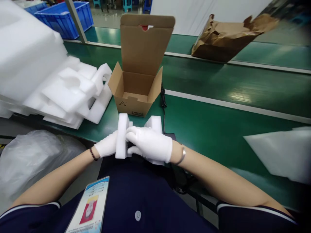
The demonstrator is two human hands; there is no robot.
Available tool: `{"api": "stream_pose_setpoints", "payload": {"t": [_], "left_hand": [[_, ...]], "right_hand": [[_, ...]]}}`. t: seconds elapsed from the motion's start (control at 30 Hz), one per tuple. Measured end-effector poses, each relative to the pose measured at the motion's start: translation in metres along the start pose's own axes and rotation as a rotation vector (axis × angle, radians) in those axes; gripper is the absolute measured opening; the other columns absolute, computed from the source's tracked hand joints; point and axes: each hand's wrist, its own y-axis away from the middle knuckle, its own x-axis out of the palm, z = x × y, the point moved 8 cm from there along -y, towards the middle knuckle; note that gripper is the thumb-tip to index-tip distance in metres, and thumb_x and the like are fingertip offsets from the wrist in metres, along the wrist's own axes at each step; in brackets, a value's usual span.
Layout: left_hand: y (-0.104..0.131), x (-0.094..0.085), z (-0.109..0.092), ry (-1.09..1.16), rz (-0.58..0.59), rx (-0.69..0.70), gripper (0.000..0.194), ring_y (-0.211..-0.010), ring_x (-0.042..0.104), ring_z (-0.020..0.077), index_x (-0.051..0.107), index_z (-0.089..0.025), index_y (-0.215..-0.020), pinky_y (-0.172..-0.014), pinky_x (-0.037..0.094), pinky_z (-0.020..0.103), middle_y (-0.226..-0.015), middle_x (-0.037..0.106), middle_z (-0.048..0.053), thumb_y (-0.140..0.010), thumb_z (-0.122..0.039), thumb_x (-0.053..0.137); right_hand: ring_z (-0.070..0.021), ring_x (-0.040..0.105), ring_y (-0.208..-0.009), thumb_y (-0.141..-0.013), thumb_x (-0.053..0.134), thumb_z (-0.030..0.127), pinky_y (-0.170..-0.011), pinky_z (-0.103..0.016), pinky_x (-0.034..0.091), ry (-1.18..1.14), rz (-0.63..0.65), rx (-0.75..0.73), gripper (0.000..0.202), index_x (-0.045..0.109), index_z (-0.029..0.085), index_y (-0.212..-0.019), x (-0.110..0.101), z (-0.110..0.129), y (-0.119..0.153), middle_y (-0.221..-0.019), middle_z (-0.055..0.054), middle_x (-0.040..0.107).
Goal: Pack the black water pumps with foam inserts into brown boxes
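My left hand (107,145), in a white glove, grips a white foam block (122,136) from its left side; most of its fingers are hidden behind the foam. My right hand (152,142), also gloved, has its fingers bent inward against the inner side of that block. What they close on is hidden. A second white foam piece (155,122) shows just behind my right hand. Both hands are low over the near edge of the green table, close to my body. An open cardboard box (132,105) stands just beyond them, its lid raised and its side flaps spread.
White foam pieces (70,85) are heaped at the left. A black cable (163,100) lies right of the box. At the right is a white sheet (279,152); a crumpled brown paper bag (218,40) sits farther back. A blue crate (65,19) and clear plastic bags (36,161) are leftward.
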Motion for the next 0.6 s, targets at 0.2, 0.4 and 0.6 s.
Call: {"api": "stream_pose_setpoints", "payload": {"t": [0.2,0.4,0.6], "left_hand": [[0.029,-0.061,-0.074,-0.405,-0.416,0.183,0.044,-0.131,0.05,0.03,0.053,-0.02,-0.135,-0.114,0.038,0.045,-0.143,0.054,0.011,-0.098,-0.041,0.039],[-0.012,0.012,-0.153,-0.621,0.001,0.334,0.081,-0.12,0.057,0.0389,0.043,-0.014,-0.138,-0.095,0.051,0.048,-0.146,0.047,0.021,-0.078,-0.064,0.067],[-0.03,0.023,-0.143,-0.687,0.112,0.184,0.067,-0.082,0.071,0.0307,0.047,-0.016,-0.129,-0.066,0.054,0.038,-0.13,0.059,0.017,-0.079,-0.056,0.068]], "right_hand": [[-0.0267,0.064,-0.088,-0.089,0.052,0.066,-0.075,-0.037,0.049,-0.053,-0.084,0.828,0.051,0.068,0.018,-0.098,0.025,-0.088,0.162,-0.1,-0.011,0.067],[-0.0277,0.064,-0.092,-0.084,0.059,0.044,-0.074,-0.035,0.046,-0.162,0.078,1.209,0.047,0.061,0.018,-0.123,0.139,-0.073,0.249,-0.101,-0.012,0.067],[-0.026,0.064,-0.101,-0.074,0.057,0.037,-0.088,-0.039,0.048,-1.07,-0.017,0.859,0.021,0.054,0.018,-0.066,0.125,-0.039,0.258,-0.114,-0.012,0.067]]}}
